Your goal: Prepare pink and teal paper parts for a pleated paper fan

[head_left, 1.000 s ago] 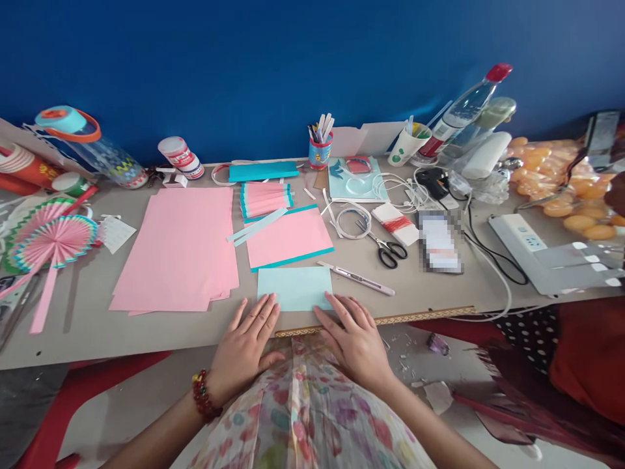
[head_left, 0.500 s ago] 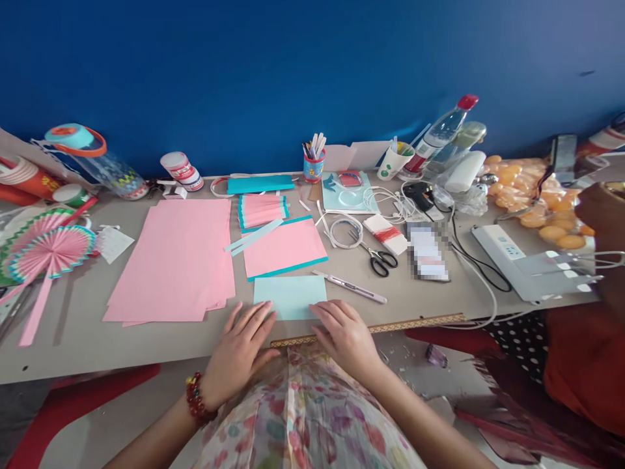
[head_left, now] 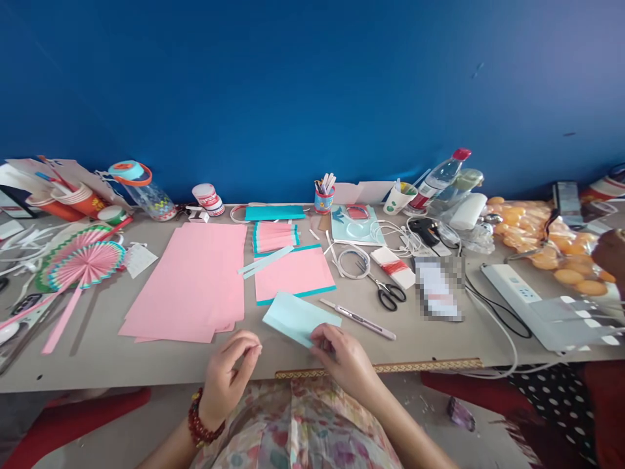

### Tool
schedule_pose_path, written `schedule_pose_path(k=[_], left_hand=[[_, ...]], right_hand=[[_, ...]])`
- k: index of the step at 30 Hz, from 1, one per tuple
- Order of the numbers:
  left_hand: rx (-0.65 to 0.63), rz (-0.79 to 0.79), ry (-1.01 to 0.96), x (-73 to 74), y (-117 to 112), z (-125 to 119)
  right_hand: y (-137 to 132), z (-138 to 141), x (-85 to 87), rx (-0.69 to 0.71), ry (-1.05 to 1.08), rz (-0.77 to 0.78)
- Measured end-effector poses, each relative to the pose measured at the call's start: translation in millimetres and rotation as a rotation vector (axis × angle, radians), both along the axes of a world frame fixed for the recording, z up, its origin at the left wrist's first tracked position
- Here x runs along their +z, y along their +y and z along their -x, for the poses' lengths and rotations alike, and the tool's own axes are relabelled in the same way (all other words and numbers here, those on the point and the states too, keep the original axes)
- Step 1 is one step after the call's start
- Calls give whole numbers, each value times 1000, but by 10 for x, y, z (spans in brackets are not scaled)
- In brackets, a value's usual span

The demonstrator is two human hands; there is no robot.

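A light blue sheet of paper [head_left: 293, 316] lies at a slant near the table's front edge, its near right corner pinched by my right hand [head_left: 342, 361]. To the left of that sheet, my left hand [head_left: 229, 374] hovers by the table edge with fingers curled and thumb close to the index finger; nothing shows in it. Just beyond the blue sheet is a pink sheet with teal borders [head_left: 297, 277], crossed at its left by pale blue strips [head_left: 266, 262]. A utility knife [head_left: 359, 319] rests to the right of the blue sheet.
Left of centre lies a stack of pink paper [head_left: 190, 286]. Farther left are pleated paper fans [head_left: 88, 264]. Scissors [head_left: 388, 293], a phone [head_left: 439, 286], and a power strip [head_left: 517, 293] are on the right. A pleated pink piece [head_left: 276, 236] sits behind the bordered sheet.
The light blue sheet has turned askew and its right corner is now pinched by my right hand. My left hand has come off the sheet, moved left and curled. The view has shifted slightly.
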State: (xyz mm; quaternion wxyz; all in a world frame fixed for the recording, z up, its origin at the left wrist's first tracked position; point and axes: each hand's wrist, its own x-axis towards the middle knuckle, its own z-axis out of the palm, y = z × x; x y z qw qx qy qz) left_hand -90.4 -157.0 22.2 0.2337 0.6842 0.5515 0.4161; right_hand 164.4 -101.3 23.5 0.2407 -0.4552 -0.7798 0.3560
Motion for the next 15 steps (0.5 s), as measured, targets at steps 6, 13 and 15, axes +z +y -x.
schedule_pose_path(k=[6,13,15], left_hand=[[-43,272,-202,65,144,-399],[26,-165,169,111,346,-450],[-42,-306,326,163,421,-374]], right_hand=[[-69,246,-35,-104,465,191],[-99,152,107,-106,205,-534],[-59,73,216,-75,87,-833]])
